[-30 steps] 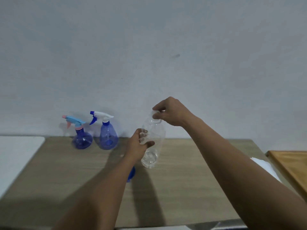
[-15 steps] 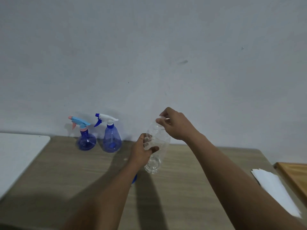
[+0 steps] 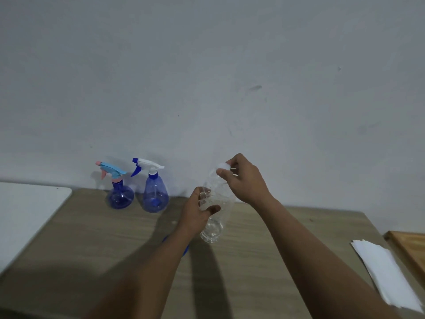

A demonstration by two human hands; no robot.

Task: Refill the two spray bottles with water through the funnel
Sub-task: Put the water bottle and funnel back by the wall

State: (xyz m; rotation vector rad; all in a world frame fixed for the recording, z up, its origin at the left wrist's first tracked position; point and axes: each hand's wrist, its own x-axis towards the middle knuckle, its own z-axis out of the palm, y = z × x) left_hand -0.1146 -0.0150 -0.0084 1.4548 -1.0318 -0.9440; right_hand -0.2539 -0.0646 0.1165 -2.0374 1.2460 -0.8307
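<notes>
A clear plastic water bottle point(image 3: 216, 229) stands on the wooden table point(image 3: 92, 238), a little tilted. My left hand point(image 3: 197, 212) grips its middle. My right hand point(image 3: 243, 180) pinches the white cap point(image 3: 222, 166) at its top. Two blue spray bottles stand by the wall at the left: a round one point(image 3: 119, 196) with a light-blue and pink trigger head, and a cone-shaped one point(image 3: 155, 195) with a white and blue head. A blue funnel point(image 3: 185, 249) lies under my left forearm, mostly hidden.
A white surface point(image 3: 25, 217) adjoins the table on the left. A stack of white paper sheets point(image 3: 388, 272) lies at the right, beside a wooden board point(image 3: 411, 247). A grey wall rises right behind the table.
The view has shifted, so the hands and bottle sit a little lower and to the right. My right hand has turned on the cap; both hands keep their hold.
</notes>
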